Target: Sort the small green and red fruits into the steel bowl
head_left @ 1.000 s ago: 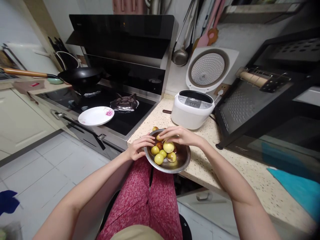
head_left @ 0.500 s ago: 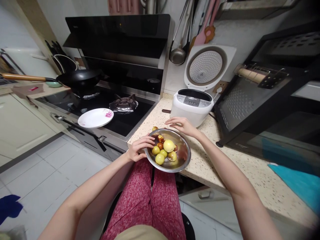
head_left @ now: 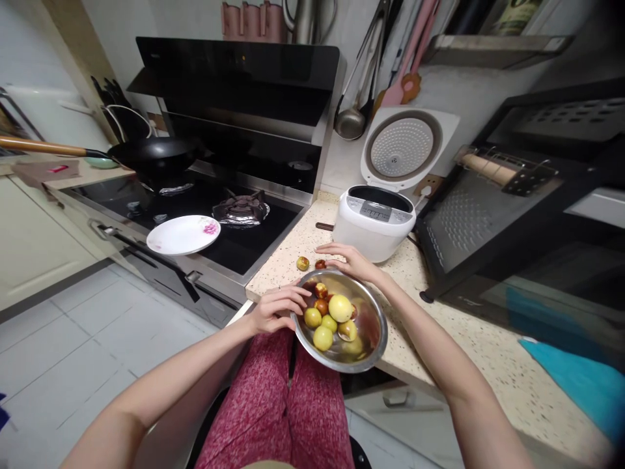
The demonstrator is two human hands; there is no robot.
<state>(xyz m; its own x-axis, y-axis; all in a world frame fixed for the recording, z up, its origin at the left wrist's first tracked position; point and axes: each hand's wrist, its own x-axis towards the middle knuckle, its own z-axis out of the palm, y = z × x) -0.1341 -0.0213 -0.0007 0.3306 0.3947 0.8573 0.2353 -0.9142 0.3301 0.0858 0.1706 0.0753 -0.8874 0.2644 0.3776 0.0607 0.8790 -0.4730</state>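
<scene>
Legs in red patterned trousers [head_left: 288, 404] fill the near bottom of my view, and just beyond them a steel bowl [head_left: 375, 342] hangs partly over the front edge of the speckled worktop [head_left: 469, 352]. My left hand [head_left: 273, 309] sits at the bowl's 9 o'clock, its fingers curled over the rim and gripping it. Inside lie small round fruits [head_left: 340, 307], mostly yellow-green with a few reddish-brown ones, gathered toward the left half of the bowl. My right hand [head_left: 349, 260] is at the bowl's 12 o'clock, just past the far rim, fingers spread loose and flat over the worktop, holding nothing that I can see. Just beside its fingertips, at its 9 o'clock, a dark red fruit [head_left: 320, 264] lies on the worktop, and a greenish fruit [head_left: 303, 263] lies a little further left, apart from it. Beyond the right hand, at 12 o'clock, stands a white rice cooker [head_left: 374, 221] with its lid up. Off at 10 o'clock from the bowl a white plate [head_left: 183, 234] rests at the front of the black hob [head_left: 244, 241], with a dark wok [head_left: 156, 153] further back. At 2 o'clock stands a black oven [head_left: 527, 215].
</scene>
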